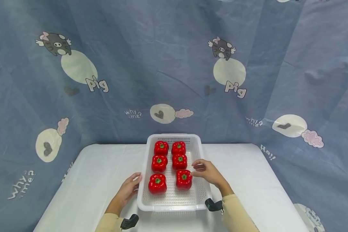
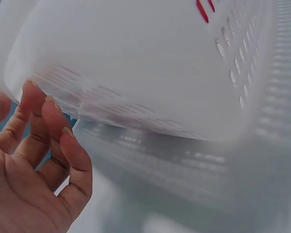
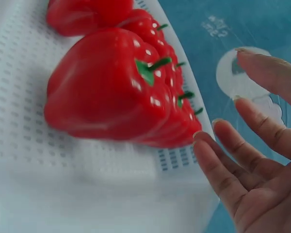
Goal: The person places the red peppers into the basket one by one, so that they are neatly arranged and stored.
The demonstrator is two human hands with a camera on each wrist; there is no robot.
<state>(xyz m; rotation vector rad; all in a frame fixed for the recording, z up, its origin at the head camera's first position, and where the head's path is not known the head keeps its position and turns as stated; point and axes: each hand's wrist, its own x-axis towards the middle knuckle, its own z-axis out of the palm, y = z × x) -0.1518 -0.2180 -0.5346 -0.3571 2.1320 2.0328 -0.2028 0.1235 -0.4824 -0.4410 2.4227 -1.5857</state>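
Several red bell peppers with green stems stand in two columns inside a white perforated plastic basket (image 1: 174, 207). My left hand (image 1: 128, 189) is at the basket's left side, its loosely bent fingertips at the outer rim; in the left wrist view the hand (image 2: 43, 160) is beside the outer wall, with no firm grip visible. My right hand (image 1: 206, 171) hovers above the right part of the basket, thumb close to the front right bell pepper (image 1: 184, 180). In the right wrist view its fingers (image 3: 262, 121) are spread, with nothing between them and the nearest pepper (image 3: 106, 87) apart from them.
The basket sits on a white-covered table (image 1: 110, 167), near the middle. Behind it hangs a blue cloth (image 1: 174, 64) with cartoon pig prints. The front left bell pepper (image 1: 157, 184) stands near the basket's left wall. Dark camera mounts (image 1: 130, 221) are worn on both wrists.
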